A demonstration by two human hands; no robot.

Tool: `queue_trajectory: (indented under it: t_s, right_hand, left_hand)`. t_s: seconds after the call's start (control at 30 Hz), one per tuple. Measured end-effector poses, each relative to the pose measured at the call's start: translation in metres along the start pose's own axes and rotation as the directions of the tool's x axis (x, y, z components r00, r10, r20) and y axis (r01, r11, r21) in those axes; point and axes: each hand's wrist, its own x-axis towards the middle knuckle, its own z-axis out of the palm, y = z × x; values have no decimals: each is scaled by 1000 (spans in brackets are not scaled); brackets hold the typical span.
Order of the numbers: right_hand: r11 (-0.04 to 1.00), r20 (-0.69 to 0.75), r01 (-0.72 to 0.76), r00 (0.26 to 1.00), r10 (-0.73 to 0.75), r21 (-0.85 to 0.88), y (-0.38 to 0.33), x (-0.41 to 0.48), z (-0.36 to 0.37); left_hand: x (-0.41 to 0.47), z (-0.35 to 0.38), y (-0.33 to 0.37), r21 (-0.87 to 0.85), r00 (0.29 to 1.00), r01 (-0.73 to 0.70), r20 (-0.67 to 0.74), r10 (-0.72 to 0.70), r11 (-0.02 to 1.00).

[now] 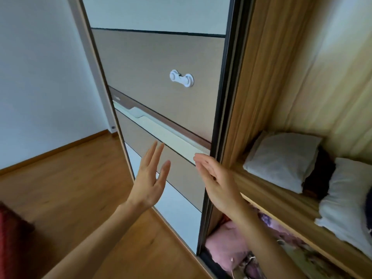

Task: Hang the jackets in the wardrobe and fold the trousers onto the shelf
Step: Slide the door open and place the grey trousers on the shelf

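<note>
2 empty hands, left [150, 183] and right [216, 178], fingers spread, face the door [161, 63]; fingers at its 3 o'clock edge risk pinching.

My left hand [150, 182], at lower centre of the frame, is raised flat with the palm facing forward and the fingers [159, 154] extended and slightly spread, holding nothing; its bare forearm runs down to the lower left edge. My right hand [216, 178], just right of centre, is likewise flat and empty, seen edge-on with the fingers [203, 161] held together and pointing toward the upper left. Its bare forearm descends to the lower right, and the two hands are near each other but apart.
</note>
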Motion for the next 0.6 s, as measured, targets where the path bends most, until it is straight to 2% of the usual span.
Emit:
queue_trajectory:
  t_s: [0.17,0.33,0.6]
  right_hand:
    - [987,58,121,992,-115,-110,-30,10,43]
    - [967,136,214,971,-196,-136,-51,34,108]
    - [939,191,328,933,-304,-109,-84,87,268]
  left_hand:
    - [-21,-58,-39,32,993,99,-61,-96,995]
    - [-36,-117,-88,84,982,164,-107,-155,983]
    - [-54,-243,-187,115,942,259,-248,-224,959]
